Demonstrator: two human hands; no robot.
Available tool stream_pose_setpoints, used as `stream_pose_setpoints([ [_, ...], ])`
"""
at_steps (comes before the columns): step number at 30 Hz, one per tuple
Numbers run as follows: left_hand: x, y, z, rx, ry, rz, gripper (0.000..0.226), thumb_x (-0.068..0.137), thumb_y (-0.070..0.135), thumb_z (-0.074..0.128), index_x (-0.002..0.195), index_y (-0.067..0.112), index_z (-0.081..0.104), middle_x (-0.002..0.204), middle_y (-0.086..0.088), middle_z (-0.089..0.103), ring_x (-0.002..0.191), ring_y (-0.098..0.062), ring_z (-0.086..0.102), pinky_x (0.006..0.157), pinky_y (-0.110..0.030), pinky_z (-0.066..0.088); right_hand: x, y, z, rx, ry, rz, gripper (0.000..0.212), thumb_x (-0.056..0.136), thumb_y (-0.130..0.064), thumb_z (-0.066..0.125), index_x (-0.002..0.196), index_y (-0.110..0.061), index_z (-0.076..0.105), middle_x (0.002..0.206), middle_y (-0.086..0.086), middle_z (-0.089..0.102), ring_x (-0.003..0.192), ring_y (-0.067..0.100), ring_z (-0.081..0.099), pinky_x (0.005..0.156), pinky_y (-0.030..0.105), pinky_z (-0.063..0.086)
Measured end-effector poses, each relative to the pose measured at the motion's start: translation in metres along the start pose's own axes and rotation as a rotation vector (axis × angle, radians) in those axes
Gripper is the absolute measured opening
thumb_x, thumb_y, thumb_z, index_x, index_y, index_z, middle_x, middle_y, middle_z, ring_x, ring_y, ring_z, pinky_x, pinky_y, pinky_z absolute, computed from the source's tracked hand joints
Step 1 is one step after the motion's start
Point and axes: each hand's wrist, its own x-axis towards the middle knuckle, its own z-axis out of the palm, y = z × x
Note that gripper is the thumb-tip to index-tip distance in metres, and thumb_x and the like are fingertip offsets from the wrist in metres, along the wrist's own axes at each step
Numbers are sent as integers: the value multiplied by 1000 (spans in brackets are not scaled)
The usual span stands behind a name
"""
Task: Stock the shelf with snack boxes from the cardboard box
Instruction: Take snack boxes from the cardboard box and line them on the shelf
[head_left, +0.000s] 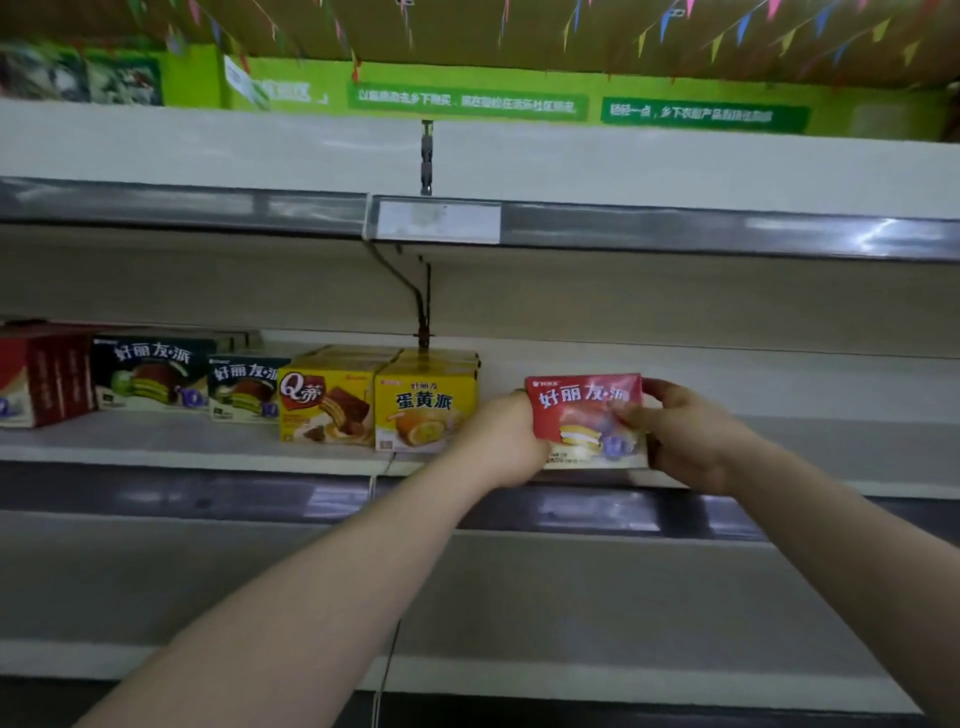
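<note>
Red snack box (584, 410) gripped btwn L hand (501, 441), R hand (685, 436).

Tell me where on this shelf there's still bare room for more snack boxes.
Bare shelf runs right of the red box that the left hand and right hand hold. A narrow gap separates it from the yellow egg-yolk pie box. Leftward, boxes stand packed side by side.
</note>
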Motion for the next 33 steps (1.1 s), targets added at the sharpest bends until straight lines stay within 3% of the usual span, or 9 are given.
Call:
stream_pose_setpoints([
  [4,18,5,7,207,48,-92,42,92,12,58,132,4,45,122,-14,60,108,-28,60,74,-29,44,14,-6,-6,-240,-70,48,79,84,-1,69,148,-20,27,101,4,64,100,26,62,94,48,47],
  [8,38,3,13,295,-14,-218,81,89,3,58,151,5,6,135,-18,49,117,-31,56,95,-40,51,39,-7,8,-295,-5,45,70,87,1,65,146,-15,31,103,8,62,103,31,62,88,49,51],
  [12,53,0,19,339,-64,-152,86,90,1,53,153,7,-6,135,-16,49,117,-29,56,91,-35,49,64,-9,22,-301,11,70,64,90,0,61,145,-11,29,112,12,57,99,30,61,82,46,51],
  [15,68,0,20,253,-105,-184,90,90,2,53,153,9,-11,139,-16,46,120,-29,53,88,-32,49,78,-6,36,-317,53,64,61,89,2,61,142,-6,32,115,14,57,109,34,60,92,51,50],
  [17,78,-1,20,196,-145,-195,83,93,6,52,153,7,-5,137,-17,48,114,-29,57,82,-32,51,88,-2,45,-332,86,56,61,87,4,61,141,-3,33,119,17,57,111,36,58,93,51,50],
  [19,84,-5,21,73,-224,-213,60,96,6,46,150,4,21,130,-17,52,97,-28,62,72,-32,55,99,1,52,-377,135,28,60,87,0,63,140,-2,35,122,17,57,111,36,58,92,52,51],
  [22,91,-11,22,-63,-283,-215,35,98,6,40,132,5,47,123,-16,54,100,-29,62,84,-37,58,120,4,56,-481,213,-2,62,88,-11,65,143,-9,37,127,16,58,115,34,57,92,52,51],
  [29,115,-20,27,-14,-271,-185,36,96,2,40,133,2,45,125,-18,53,101,-33,61,83,-38,57,153,12,76,-420,218,3,50,81,-18,73,126,-6,54,118,18,63,107,34,61,92,48,52],
  [33,123,-23,32,28,-279,-190,38,94,-1,40,131,-1,44,113,-20,55,86,-32,58,66,-37,55,175,20,78,-433,213,28,58,73,-20,79,123,-2,54,115,19,63,106,34,61,92,47,53],
])
